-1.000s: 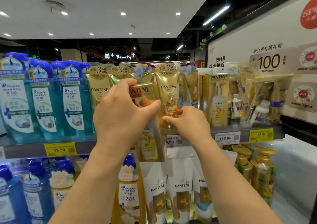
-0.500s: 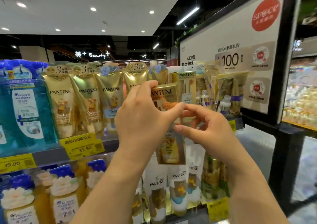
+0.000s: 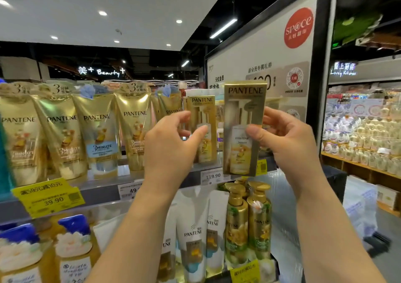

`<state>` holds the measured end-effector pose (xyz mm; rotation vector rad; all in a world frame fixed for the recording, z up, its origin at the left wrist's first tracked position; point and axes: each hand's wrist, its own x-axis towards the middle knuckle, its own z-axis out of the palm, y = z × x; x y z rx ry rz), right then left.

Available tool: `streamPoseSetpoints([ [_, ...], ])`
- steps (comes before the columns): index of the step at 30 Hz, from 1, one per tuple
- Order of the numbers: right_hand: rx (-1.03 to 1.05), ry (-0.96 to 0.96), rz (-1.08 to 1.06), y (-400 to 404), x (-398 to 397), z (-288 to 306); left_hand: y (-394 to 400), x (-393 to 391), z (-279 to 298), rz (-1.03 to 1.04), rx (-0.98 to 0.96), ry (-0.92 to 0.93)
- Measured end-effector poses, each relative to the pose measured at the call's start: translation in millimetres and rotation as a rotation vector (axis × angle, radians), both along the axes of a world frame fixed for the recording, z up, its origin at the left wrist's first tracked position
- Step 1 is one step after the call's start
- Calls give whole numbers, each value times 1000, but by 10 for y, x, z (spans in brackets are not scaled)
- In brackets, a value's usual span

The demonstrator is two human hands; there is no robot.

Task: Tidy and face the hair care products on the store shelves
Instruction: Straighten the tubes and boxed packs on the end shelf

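My right hand point(image 3: 288, 143) holds a gold Pantene box point(image 3: 243, 117) upright in front of the top shelf's right end, thumb on its front and fingers behind. A second identical Pantene box point(image 3: 202, 109) stands on the top shelf point(image 3: 104, 187) just left of it. My left hand point(image 3: 171, 150) is on that box, thumb across its front and fingers curled at its left edge. Gold Pantene tubes point(image 3: 134, 128) stand in a row to the left along the same shelf.
The lower shelf holds white Pantene tubes point(image 3: 192, 235), gold pump bottles point(image 3: 236, 222) and blue-capped bottles point(image 3: 73, 250). Yellow price tags point(image 3: 50, 198) hang off the shelf edge. A white promotional sign board point(image 3: 260, 50) closes off the right end, with an aisle and other displays beyond.
The box passed from my left hand to my right and rose to the right. My left hand shifted onto the box standing on the shelf. The view swung right.
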<state>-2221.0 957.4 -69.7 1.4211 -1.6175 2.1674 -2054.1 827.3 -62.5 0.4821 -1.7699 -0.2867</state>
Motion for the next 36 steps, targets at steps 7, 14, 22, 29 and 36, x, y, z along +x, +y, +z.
streamPoseSetpoints([
  [7, 36, 129, 5, -170, -221, 179, -223, -248, -184, 143, 18, -86],
  [14, 132, 288, -77, -428, -405, 147, -174, -498, -389, 20, -64, -110],
  [22, 130, 372, -120, -501, -518, 88, -41, -696, -467, -62, -46, -63],
  [29, 131, 341, -208, -528, -553, 16, 3, -773, -518, -73, 14, -74],
  [36, 144, 364, -325, -528, -436, -58, 99, -851, -459, -28, 71, -54],
])
